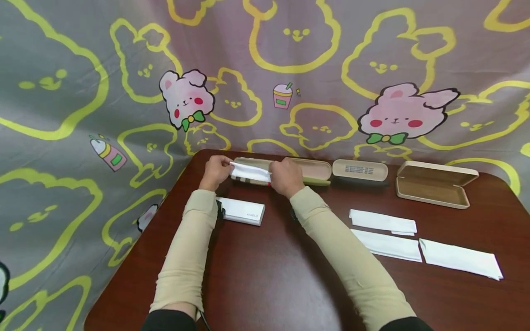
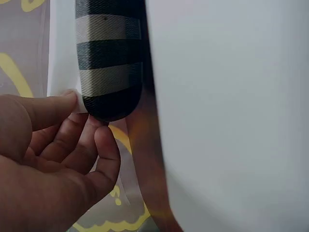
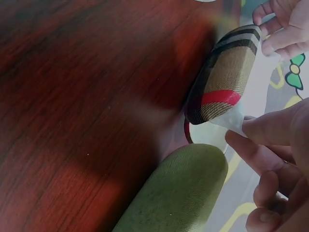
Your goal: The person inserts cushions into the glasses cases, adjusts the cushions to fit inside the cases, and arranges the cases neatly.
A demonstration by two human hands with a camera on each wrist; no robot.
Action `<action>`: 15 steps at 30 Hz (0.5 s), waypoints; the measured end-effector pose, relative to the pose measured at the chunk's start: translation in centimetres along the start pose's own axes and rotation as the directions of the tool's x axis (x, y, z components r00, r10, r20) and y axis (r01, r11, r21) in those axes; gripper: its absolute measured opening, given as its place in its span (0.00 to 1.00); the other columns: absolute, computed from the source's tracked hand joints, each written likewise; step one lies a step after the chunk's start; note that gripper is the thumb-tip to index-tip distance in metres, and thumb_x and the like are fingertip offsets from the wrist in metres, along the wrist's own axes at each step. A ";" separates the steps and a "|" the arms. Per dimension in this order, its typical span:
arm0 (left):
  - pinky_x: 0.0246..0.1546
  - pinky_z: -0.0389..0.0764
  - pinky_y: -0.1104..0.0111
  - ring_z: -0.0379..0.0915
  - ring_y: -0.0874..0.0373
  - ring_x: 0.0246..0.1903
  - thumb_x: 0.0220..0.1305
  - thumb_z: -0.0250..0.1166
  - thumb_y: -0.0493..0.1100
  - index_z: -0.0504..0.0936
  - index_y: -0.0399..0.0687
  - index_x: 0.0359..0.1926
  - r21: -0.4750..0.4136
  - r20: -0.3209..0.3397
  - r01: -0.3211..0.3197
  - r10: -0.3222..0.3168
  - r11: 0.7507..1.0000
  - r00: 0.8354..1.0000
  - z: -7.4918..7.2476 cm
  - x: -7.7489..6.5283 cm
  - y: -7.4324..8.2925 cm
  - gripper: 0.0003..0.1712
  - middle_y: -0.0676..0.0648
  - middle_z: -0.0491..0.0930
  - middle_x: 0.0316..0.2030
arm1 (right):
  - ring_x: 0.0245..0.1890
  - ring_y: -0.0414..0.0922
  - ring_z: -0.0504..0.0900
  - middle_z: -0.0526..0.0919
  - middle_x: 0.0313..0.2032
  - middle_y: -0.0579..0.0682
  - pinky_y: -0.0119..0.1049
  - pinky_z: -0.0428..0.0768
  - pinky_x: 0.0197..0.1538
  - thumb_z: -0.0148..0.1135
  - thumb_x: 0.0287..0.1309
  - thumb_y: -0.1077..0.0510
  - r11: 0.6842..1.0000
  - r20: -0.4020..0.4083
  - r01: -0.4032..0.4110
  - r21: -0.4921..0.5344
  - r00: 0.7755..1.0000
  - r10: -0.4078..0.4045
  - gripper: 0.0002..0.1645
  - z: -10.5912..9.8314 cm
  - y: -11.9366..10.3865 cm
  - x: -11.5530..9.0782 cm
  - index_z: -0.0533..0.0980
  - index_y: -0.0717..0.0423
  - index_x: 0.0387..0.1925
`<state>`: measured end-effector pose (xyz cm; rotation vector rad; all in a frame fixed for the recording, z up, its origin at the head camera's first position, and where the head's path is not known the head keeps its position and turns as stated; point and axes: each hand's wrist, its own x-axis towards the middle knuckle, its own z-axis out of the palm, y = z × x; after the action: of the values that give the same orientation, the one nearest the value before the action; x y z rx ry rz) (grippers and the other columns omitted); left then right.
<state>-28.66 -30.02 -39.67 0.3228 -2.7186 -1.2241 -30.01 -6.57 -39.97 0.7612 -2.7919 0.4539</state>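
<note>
At the back of the table, a folded white cloth (image 1: 250,172) is stretched between my two hands over an open plaid glasses case (image 3: 227,72). My left hand (image 1: 216,172) pinches its left end between thumb and fingers, beside the case's black-and-beige striped end in the left wrist view. The other end is pinched by my right hand (image 1: 287,177), near the red stripe. In the right wrist view the cloth droops at the case's rim. I cannot tell how much of it lies inside. Right beside the plaid case stands an open green glasses case (image 3: 178,188).
A white flip-top case (image 1: 243,212) lies in front of my left hand. Further right are a beige case with printed text (image 1: 360,170) and an open brown case (image 1: 432,191). Three folded white cloths (image 1: 383,221) lie at the right. A patterned curtain (image 1: 314,82) hangs behind the table.
</note>
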 end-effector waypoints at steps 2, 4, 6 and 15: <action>0.35 0.75 0.62 0.74 0.50 0.34 0.68 0.64 0.35 0.84 0.34 0.44 -0.003 0.005 0.009 -0.009 1.000 1.000 -0.1 0.0 0.0 0.08 0.41 0.80 0.37 | 0.32 0.54 0.82 0.84 0.28 0.53 0.50 0.80 0.31 0.64 0.55 0.64 1.000 -0.006 0.008 -0.012 1.000 -0.008 0.09 0.0 -0.1 -0.1 0.86 0.50 0.35; 0.36 0.76 0.61 0.75 0.50 0.35 0.68 0.64 0.35 0.83 0.35 0.45 -0.007 0.006 0.018 -0.018 1.000 1.000 -0.2 -0.1 -0.1 0.08 0.41 0.81 0.37 | 0.32 0.55 0.81 0.83 0.27 0.54 0.51 0.79 0.30 0.65 0.53 0.64 1.000 -0.008 0.012 -0.013 1.000 -0.012 0.09 -0.1 -0.3 -0.2 0.85 0.51 0.36; 0.36 0.76 0.61 0.76 0.50 0.35 0.67 0.64 0.36 0.82 0.36 0.45 -0.004 0.005 0.027 -0.027 1.000 1.000 -0.3 -0.2 -0.1 0.09 0.41 0.81 0.38 | 0.34 0.55 0.81 0.83 0.29 0.55 0.51 0.79 0.31 0.67 0.53 0.64 1.000 -0.002 0.011 -0.001 1.000 -0.011 0.12 -0.2 -0.5 -0.4 0.84 0.51 0.41; 0.37 0.76 0.59 0.74 0.48 0.37 0.64 0.66 0.35 0.81 0.36 0.43 0.051 0.036 0.083 -0.085 0.995 0.996 -0.4 -0.8 -0.5 0.08 0.40 0.79 0.39 | 0.39 0.55 0.82 0.86 0.35 0.53 0.53 0.81 0.35 0.65 0.56 0.63 0.999 0.083 0.016 0.027 0.996 -0.018 0.16 0.2 -1.2 -1.1 0.83 0.50 0.48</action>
<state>-27.72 -30.43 -39.85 0.4283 -2.7982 -1.1971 -28.47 -7.10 -40.17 0.8276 -2.8590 0.4677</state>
